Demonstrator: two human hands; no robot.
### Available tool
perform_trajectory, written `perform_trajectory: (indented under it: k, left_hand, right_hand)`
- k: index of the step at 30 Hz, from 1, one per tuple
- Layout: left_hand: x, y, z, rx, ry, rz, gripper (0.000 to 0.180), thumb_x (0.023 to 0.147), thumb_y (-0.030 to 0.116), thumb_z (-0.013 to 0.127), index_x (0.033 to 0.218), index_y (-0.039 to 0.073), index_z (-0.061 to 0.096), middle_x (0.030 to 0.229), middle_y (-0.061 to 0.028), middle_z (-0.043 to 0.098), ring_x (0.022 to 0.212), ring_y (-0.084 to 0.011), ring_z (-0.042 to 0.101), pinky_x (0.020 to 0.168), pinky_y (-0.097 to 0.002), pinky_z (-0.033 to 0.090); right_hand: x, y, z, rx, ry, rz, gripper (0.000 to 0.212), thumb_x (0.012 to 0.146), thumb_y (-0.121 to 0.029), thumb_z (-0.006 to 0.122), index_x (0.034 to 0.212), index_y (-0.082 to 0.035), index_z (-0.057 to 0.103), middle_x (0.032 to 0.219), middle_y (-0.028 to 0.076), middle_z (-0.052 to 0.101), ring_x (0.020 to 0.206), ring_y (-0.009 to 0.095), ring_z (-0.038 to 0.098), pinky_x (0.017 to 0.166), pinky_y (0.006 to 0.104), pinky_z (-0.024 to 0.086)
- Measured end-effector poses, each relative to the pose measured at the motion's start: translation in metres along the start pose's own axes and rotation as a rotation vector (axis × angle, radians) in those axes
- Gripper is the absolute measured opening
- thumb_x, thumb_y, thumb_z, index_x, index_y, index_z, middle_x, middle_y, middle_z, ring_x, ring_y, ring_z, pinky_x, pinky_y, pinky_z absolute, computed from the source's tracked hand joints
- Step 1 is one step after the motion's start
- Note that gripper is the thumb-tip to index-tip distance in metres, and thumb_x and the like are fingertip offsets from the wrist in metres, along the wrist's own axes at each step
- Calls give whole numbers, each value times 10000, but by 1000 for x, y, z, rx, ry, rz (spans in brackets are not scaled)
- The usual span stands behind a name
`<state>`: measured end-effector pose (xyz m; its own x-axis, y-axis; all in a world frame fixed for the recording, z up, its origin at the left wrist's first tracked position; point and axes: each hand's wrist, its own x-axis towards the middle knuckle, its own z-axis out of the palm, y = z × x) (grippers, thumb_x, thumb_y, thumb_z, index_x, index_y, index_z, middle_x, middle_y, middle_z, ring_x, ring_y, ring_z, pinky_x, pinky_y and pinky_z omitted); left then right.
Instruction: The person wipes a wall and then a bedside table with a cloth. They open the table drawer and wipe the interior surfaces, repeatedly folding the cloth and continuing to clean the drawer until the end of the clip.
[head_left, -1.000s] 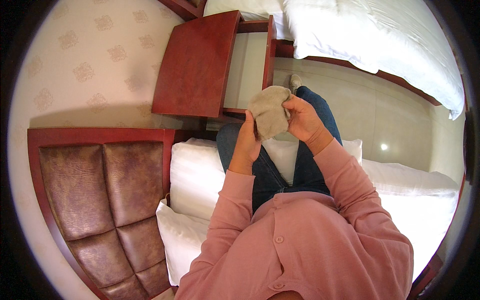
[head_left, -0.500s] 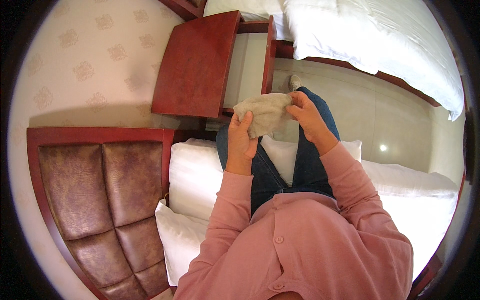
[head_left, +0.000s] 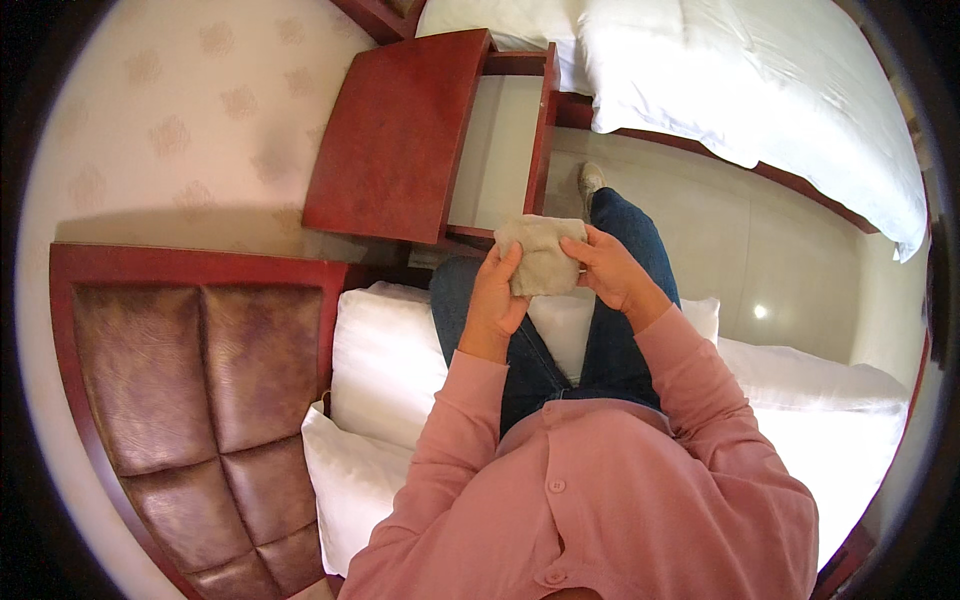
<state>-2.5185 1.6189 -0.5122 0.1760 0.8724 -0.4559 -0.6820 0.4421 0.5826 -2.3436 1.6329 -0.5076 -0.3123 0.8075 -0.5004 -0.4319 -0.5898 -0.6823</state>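
A beige-grey cloth (head_left: 540, 255), folded into a small squarish bundle, is held up over my lap between both hands. My left hand (head_left: 496, 297) grips its left side, thumb on top and fingers underneath. At the right side, my right hand (head_left: 612, 268) pinches the cloth with the thumb over its face and the other fingers mostly behind it. Just beyond the cloth is the pulled-out drawer (head_left: 508, 150) of a red-brown wooden nightstand (head_left: 395, 140).
I sit on a bed with white pillows (head_left: 385, 350) around me. A padded brown headboard (head_left: 200, 400) stands at the left. Across the pale tiled floor (head_left: 740, 220) is another bed with a white quilt (head_left: 700, 70). Patterned wallpaper (head_left: 190, 110) covers the wall.
The cloth has gone from stretched wide to a smaller, folded square. My hands have come closer together and slightly nearer to me. The view has shifted a little.
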Motion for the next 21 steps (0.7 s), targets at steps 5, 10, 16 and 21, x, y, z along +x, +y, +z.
perform_trajectory:
  k: [5,10,16,21]
  left_hand:
    - [3,-11,-6,358,299,121,411,948,200,592,1299,33,458,1237,-98,552,1112,-229,553,935,-389,462]
    - [-1,-7,0,524,174,243,427,934,180,608,1297,17,452,1244,-86,539,1092,-188,541,904,-339,458]
    - [-6,-11,7,524,93,200,500,890,197,687,1291,5,460,1192,-103,560,1075,-180,536,918,-297,444]
    - [-5,-16,3,556,117,151,417,886,131,676,1251,16,512,1136,-76,593,1026,-166,561,892,-291,460]
  right_hand:
    - [3,-4,-7,-49,65,-95,419,878,-122,653,1260,-29,510,1157,63,594,1026,170,585,874,324,498]
    - [7,-2,-3,-38,60,-183,371,864,-68,630,1222,-28,541,1087,60,625,906,143,616,795,295,521]
    - [5,7,1,70,-76,-29,325,896,-65,579,1218,-30,561,1059,25,639,887,128,613,771,288,509]
    - [9,11,-10,-354,-72,-125,332,865,-119,634,1179,-24,578,1032,28,645,913,140,612,807,292,499]
